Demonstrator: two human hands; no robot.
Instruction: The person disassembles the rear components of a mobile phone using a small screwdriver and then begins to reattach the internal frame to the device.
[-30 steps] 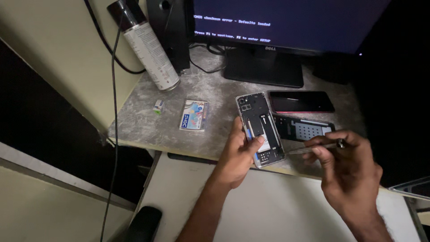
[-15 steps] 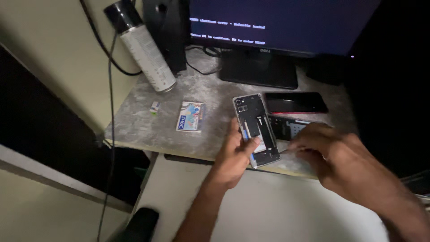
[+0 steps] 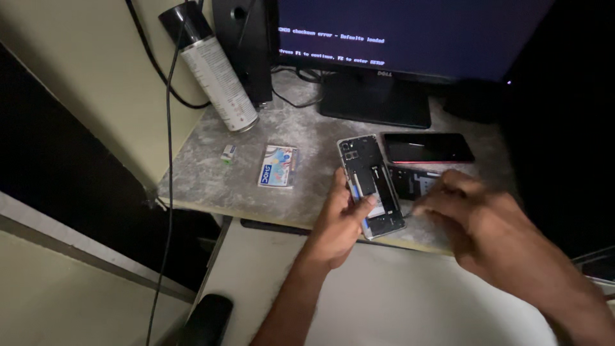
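My left hand (image 3: 339,221) pinches the opened phone (image 3: 371,186) along its lower left edge, thumb across its exposed inside — it lies flat near the front edge of the grey desk (image 3: 211,173). My right hand (image 3: 477,221) hovers just beside it, fingers curled together; I cannot tell whether it holds anything. Behind lie a dark phone (image 3: 428,148), a card (image 3: 278,166) and a spray can (image 3: 214,74).
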